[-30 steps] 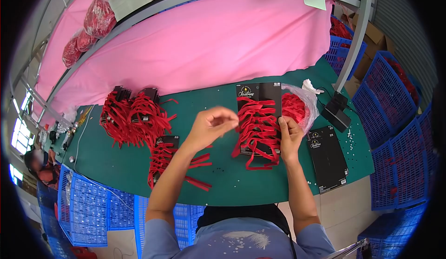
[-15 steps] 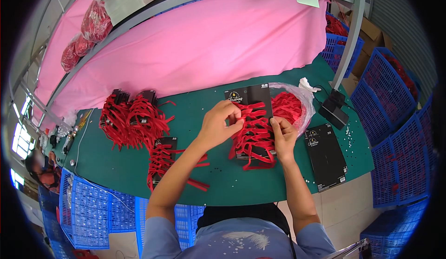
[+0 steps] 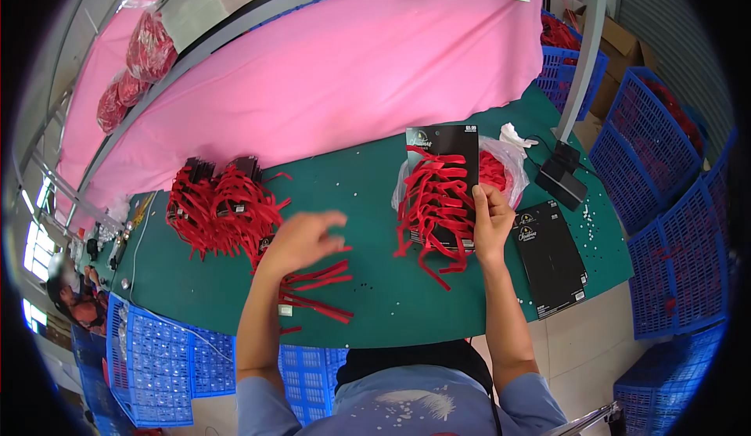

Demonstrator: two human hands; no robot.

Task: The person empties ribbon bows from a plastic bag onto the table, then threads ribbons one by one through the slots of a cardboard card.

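Note:
My right hand (image 3: 493,221) grips the right edge of a black printed card (image 3: 461,142), thumb in front. Rows of red ribbon strips (image 3: 438,193) cover the card's face, their loose ends hanging below it. My left hand (image 3: 305,240), a little blurred, is away from the card with its fingers apart and nothing in them. Under and beside that hand lie more red ribbons (image 3: 321,279), spread toward the table's front; the card they belong to is mostly hidden by my arm. Behind the held card is a clear plastic bag (image 3: 512,166) with red ribbons inside.
Bundles of ribboned cards (image 3: 223,205) lie at the table's left. Bare black cards (image 3: 547,260) are stacked at the right, near a black adapter (image 3: 562,178). Blue crates (image 3: 637,138) stand beyond the table's right edge. A metal post (image 3: 587,52) rises at the back right. Another person (image 3: 82,299) is at far left.
My left hand has let go of the ribbons and moved left and down. The card in my right hand has shifted right and slightly up.

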